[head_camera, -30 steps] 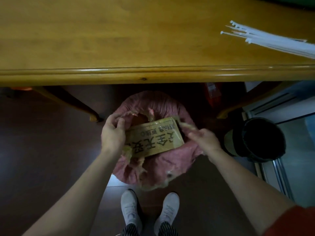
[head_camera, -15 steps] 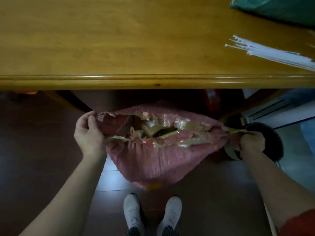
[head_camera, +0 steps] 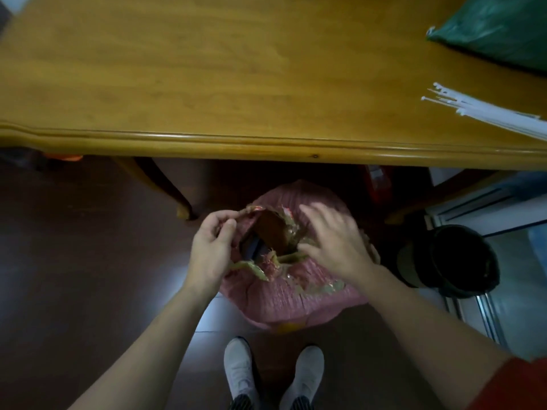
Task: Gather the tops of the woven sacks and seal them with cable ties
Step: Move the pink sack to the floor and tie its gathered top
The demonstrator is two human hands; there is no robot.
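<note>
A pink woven sack [head_camera: 293, 294] stands on the dark floor in front of my feet, below the table's edge. Its frayed top is partly open, showing a brown cardboard box [head_camera: 270, 230] inside. My left hand [head_camera: 211, 250] pinches the left part of the sack's rim. Blurred, with its fingers spread, my right hand [head_camera: 331, 241] lies over the right side of the opening; its thumb touches the frayed rim. A bundle of white cable ties [head_camera: 485, 112] lies on the wooden table [head_camera: 207, 84] at the far right.
A green sack [head_camera: 500, 28] lies on the table's back right corner. A black bin [head_camera: 455, 261] stands on the floor right of the pink sack, beside a sliding-door track. A table leg [head_camera: 165, 184] comes down left of the sack. My white shoes [head_camera: 272, 377] are just behind it.
Half a second ago both hands held the sack's mouth stretched wide. Now they have come together over it; my right hand has let go of the right end and moved left with spread fingers.
</note>
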